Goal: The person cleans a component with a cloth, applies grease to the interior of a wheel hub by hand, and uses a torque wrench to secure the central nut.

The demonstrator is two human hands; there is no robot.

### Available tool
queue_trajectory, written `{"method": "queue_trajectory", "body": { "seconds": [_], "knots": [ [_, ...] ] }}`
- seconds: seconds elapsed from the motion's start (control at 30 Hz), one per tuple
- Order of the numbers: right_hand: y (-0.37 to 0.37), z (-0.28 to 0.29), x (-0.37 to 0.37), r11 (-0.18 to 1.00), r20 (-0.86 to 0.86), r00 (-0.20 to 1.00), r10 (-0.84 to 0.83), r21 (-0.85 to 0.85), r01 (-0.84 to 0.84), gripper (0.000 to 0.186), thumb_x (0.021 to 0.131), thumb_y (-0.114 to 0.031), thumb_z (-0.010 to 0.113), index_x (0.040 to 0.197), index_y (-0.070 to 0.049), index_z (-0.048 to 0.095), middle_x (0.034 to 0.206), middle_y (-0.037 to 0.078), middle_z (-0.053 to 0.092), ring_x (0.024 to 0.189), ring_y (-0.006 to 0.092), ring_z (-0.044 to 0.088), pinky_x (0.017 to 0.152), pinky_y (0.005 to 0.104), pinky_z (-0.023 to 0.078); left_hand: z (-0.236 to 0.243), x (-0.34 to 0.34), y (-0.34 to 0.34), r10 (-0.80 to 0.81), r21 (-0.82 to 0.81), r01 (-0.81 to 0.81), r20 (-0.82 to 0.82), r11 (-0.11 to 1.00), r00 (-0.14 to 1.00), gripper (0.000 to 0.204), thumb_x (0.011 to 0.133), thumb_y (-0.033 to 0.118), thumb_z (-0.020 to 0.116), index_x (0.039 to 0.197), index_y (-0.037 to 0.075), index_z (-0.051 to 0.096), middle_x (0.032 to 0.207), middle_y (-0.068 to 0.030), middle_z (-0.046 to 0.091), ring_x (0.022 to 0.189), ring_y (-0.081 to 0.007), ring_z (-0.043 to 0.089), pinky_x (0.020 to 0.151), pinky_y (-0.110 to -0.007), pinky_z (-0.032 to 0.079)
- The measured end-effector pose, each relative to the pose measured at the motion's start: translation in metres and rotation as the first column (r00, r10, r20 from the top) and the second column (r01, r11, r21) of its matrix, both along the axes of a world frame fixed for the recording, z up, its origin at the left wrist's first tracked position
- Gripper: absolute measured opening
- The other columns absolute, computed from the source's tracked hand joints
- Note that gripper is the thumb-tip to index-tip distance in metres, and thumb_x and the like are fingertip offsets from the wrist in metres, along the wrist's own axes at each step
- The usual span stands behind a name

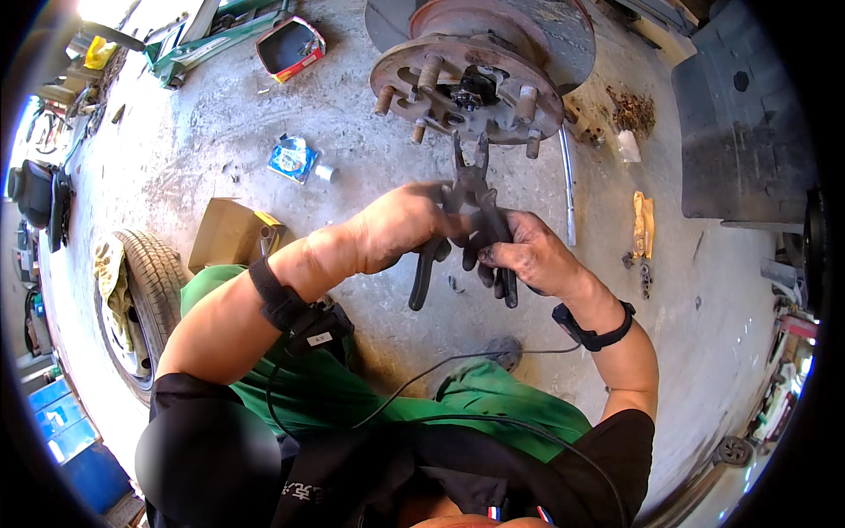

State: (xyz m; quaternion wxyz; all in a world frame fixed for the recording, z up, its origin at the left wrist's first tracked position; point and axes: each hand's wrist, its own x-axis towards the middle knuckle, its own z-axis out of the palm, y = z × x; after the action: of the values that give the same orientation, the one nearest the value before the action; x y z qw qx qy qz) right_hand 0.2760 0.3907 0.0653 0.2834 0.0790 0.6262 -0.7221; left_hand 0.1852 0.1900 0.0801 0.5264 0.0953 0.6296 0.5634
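Both hands are on a pair of dark pliers (470, 180) with black handles. My left hand (400, 224) closes around the pliers near the pivot and left handle. My right hand (535, 253) grips the right handle, thumb pressed along it; the fingers look blackened. The jaws point away from me, slightly apart, with nothing visible between them. Their tips overlap the near rim of a rusty wheel hub (400, 79) with several studs; whether they touch it I cannot tell. The hub's centre is dark and greasy.
An open cardboard box (220, 236) and a tyre (151, 277) stand left. Beyond lie a blue packet (292, 158) and a red-edged tray (290, 48). Right of the hub are a metal bar (568, 189), a yellow wrapper (643, 224) and a dark panel (744, 114). A cable crosses my lap.
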Motion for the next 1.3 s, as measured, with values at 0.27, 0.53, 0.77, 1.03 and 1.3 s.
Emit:
{"method": "queue_trajectory", "body": {
  "seconds": [0.27,0.53,0.77,1.03,1.3],
  "knots": [
    [-0.003,-0.020,-0.003,0.990,-0.106,0.993,0.060,0.130,-0.046,0.022,0.085,-0.011,0.061,0.104,0.002,0.062,0.080,0.004,0.066,0.068,0.0096,0.057,0.062,0.0256,0.047,-0.023,0.001,-0.002,0.047,-0.074,-0.044,0.034,0.996,0.998,0.029,0.087,0.014,0.065,0.112,-0.001,0.062,0.096,-0.0067,0.066,0.080,-0.0135,0.060,0.066,-0.025,0.048],
    [0.037,-0.135,-0.011,0.677,0.077,0.970,0.230,0.703,-0.217,0.026,0.085,-0.025,0.067,0.083,0.000,0.066,0.072,0.008,0.068,0.064,0.0164,0.065,0.060,0.0317,0.052,-0.045,0.011,-0.015,-0.562,-0.353,0.439,-0.480,0.827,0.674,0.033,0.091,0.023,0.057,0.115,0.001,0.061,0.103,-0.0194,0.066,0.099,-0.0314,0.063,0.088,-0.038,0.049],
    [0.091,-0.175,-0.026,0.614,0.047,0.993,0.108,0.783,-0.103,0.036,0.077,-0.032,0.070,0.086,0.002,0.069,0.080,0.018,0.069,0.074,0.0285,0.067,0.069,0.0395,0.052,-0.044,0.009,-0.012,-0.527,-0.416,0.387,-0.307,0.823,0.792,0.040,0.090,0.029,0.061,0.117,0.000,0.061,0.111,-0.0199,0.065,0.102,-0.0307,0.063,0.088,-0.036,0.048],
    [0.191,-0.144,-0.019,0.728,0.031,0.982,-0.188,0.676,0.118,0.046,0.074,-0.038,0.075,0.089,0.005,0.068,0.084,0.012,0.065,0.078,0.0221,0.057,0.068,0.0366,0.045,-0.042,0.001,-0.004,-0.521,-0.383,0.395,-0.319,0.835,0.791,0.033,0.092,0.026,0.059,0.113,0.000,0.062,0.105,-0.0166,0.066,0.096,-0.0291,0.064,0.086,-0.033,0.048],
    [0.283,-0.151,0.038,0.312,-0.012,0.884,-0.467,0.933,0.178,0.044,0.077,-0.043,0.071,0.098,-0.004,0.068,0.104,0.019,0.067,0.101,0.0324,0.062,0.085,0.0407,0.049,-0.039,-0.003,0.007,-0.539,-0.420,0.388,-0.339,0.820,0.771,0.034,0.092,0.028,0.059,0.112,0.000,0.062,0.104,-0.0197,0.066,0.096,-0.0338,0.063,0.084,-0.036,0.049]
  ]
}}
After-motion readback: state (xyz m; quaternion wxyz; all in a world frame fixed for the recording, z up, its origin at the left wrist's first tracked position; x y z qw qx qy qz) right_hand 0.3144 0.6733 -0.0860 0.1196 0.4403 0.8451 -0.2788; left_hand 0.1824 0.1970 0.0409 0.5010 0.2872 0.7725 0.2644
